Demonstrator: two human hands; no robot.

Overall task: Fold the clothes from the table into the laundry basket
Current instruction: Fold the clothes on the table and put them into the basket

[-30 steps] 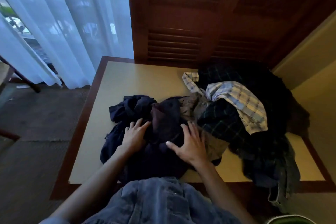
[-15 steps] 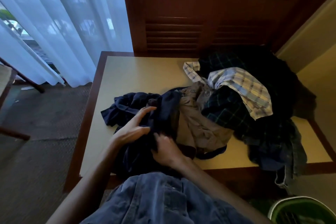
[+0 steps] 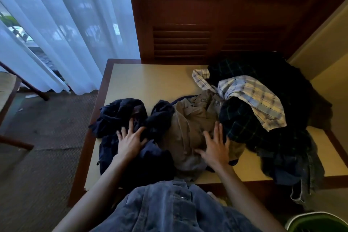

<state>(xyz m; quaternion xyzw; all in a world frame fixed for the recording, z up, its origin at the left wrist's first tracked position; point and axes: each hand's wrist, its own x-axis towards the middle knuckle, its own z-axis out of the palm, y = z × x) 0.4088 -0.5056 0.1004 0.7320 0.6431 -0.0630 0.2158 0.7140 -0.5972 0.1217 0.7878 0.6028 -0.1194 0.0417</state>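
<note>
Left hand: the left hand (image 3: 130, 141) is laid flat, fingers spread and straight, on a crumpled dark navy garment (image 3: 124, 118); nothing is gripped.
Right hand: the right hand (image 3: 216, 147) is pressed flat with fingers splayed on a rumpled khaki shirt (image 3: 190, 124); nothing is held.
Clothes: the navy garment and the khaki shirt are lying touching at the near middle of the table. Just right of the khaki shirt a dark green plaid garment (image 3: 243, 124) is heaped, and a pale blue-and-yellow checked shirt (image 3: 252, 96) is draped over it.
Basket: only the green rim of the laundry basket (image 3: 318, 220) is seen, on the floor at the lower right, well apart from both hands.
Surface: the clothes are borne by a cream-topped table with a dark wooden border (image 3: 150, 81).
Room: brown louvred wooden doors (image 3: 188, 24) are seen behind the table, sheer white curtains (image 3: 66, 24) to the left, and woven brown carpet (image 3: 47, 156) beneath.
</note>
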